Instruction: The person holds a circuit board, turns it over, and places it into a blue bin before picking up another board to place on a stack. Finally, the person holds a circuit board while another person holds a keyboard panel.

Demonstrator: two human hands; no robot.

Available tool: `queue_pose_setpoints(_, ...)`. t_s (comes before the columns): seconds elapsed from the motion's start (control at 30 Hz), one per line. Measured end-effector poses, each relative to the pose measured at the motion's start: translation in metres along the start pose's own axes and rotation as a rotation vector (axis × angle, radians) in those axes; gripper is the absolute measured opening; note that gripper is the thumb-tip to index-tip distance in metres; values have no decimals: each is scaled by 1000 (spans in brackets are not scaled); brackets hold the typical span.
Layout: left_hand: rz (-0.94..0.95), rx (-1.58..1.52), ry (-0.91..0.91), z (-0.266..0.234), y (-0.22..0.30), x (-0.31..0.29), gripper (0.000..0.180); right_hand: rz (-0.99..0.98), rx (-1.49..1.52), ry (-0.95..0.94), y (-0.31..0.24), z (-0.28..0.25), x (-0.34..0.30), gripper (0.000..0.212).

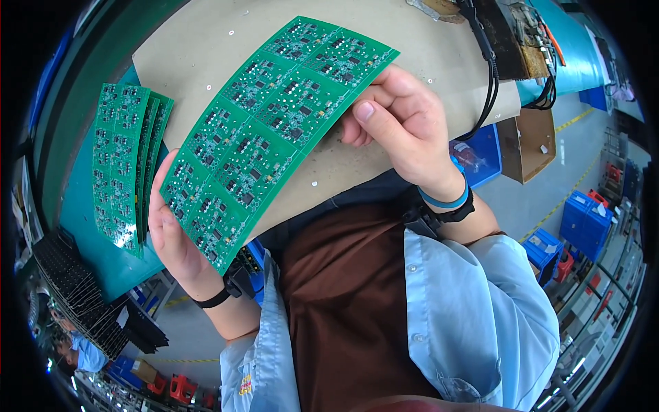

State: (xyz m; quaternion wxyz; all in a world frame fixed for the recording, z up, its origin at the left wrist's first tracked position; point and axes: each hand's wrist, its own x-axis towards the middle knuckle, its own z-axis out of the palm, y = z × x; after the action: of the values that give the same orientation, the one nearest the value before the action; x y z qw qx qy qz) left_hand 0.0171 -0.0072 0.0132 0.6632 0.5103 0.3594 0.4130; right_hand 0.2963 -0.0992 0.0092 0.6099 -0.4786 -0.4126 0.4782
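A long green circuit board panel (pixel 264 127), split into several small populated boards, is held up slantwise between my two hands. My left hand (pixel 171 237) grips its near left end, with the fingers partly hidden behind the panel. At the far right edge, my right hand (pixel 405 123) pinches the panel, thumb bent in and some fingertips out of sight behind it. To the left, a few similar green circuit board panels (pixel 117 161) stand close together on the teal mat (pixel 82 226). Small chips and parts cover the face turned toward me.
A brown work surface (pixel 185 55) lies under the panel. Black cables (pixel 491 89) hang at the right near a metal-and-wood fixture (pixel 522 41). Beyond it are a cardboard box (pixel 528 147) and a blue bin (pixel 484 161). A black slotted rack (pixel 75 288) stands at the lower left.
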Motion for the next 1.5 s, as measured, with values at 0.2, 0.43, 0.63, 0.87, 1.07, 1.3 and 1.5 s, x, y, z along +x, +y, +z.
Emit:
queue_pose_setpoints(0.2,-5,-25,-28,-1,0,1,81,-5,8,-7,0,-1,0,36)
queue_pose_setpoints(0.43,-19,-57,-43,-3,-1,0,81,0,20,3,-2,1,0,36)
queue_pose_setpoints(0.63,-16,-77,-48,-3,-2,0,78,-10,16,7,-1,1,-1,36)
queue_pose_setpoints(0.87,-11,-86,-52,-4,-3,1,76,12,36,4,-5,3,0,31)
queue_pose_setpoints(1.07,-10,-66,-40,-1,-3,1,75,-2,0,8,-1,0,0,37)
queue_pose_setpoints(1.3,-5,0,-15,1,1,0,74,12,8,-12,-4,1,0,37)
queue_pose_setpoints(1.5,-8,10,0,0,0,1,74,11,-1,0,-3,2,-1,37)
